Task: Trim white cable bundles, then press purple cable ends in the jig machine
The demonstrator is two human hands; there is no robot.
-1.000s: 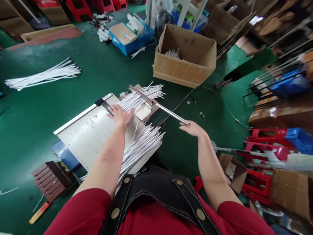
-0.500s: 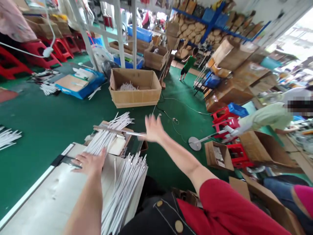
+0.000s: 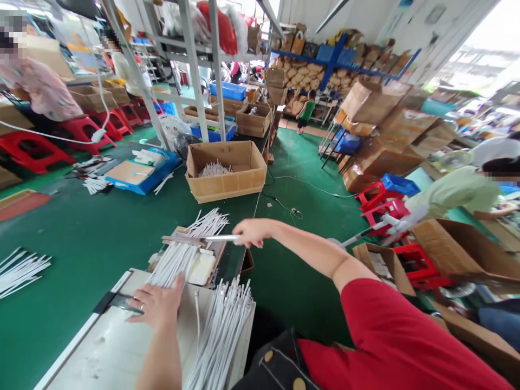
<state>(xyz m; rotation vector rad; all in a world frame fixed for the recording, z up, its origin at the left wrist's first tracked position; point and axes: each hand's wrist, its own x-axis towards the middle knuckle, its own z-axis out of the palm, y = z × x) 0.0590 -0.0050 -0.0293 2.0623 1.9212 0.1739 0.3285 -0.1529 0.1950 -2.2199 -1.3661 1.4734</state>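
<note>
My left hand lies flat with its fingers apart on the white cutting board, next to a black clamp and touching no strips that I can make out. A bundle of white plastic strips lies on the board to the right of that hand. Farther on, more white strips pass under a steel rod. My right hand is curled around the rod's end. A further bunch of strips fans out beyond the rod.
A cardboard box holding white strips stands on the green floor ahead. Loose strips lie at the left. Beyond are a blue tray, red stools and white shelving. A co-worker's pale green sleeve shows at the right.
The view has swung up and away from the box. My right hand has gone from open near the rod to curled around its end. My left hand stays on the board.
</note>
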